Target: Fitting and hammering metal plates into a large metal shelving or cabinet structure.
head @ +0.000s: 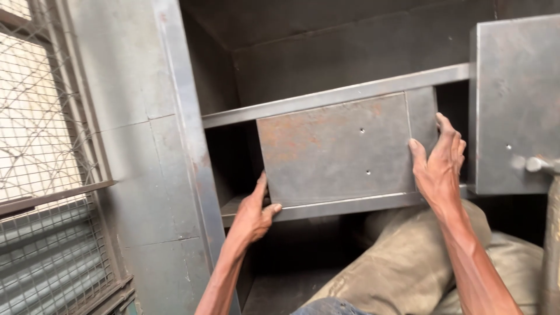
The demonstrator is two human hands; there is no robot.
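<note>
The rusty steel panel (335, 149) stands upright inside the dark metal cabinet (175, 116), set between an upper rail (326, 96) just above the fingertips and a lower rail (350, 205) that runs under its bottom edge. It looks like stiff, fairly heavy sheet, unlikely to flex, with a dry, rough, rust-speckled face that should not slip much; its cut edges may be sharp. The sensible places to hold it are the two side edges and the bottom corners (the face itself offers only two small holes, no handle).

The left hand (254, 213) comes up from below, wrist bent back, palm against the panel's lower left corner. Its fingers are curled loosely round that edge, with the thumb lying along the bottom, touching the lower rail.

The right hand (437, 166) is raised with the forearm rising steeply from the lap. Its fingers are straight and nearly together, pressed flat against the panel's right edge rather than wrapped round anything. Just beyond them hangs a grey door (516, 105) with a knob (534, 164).
</note>
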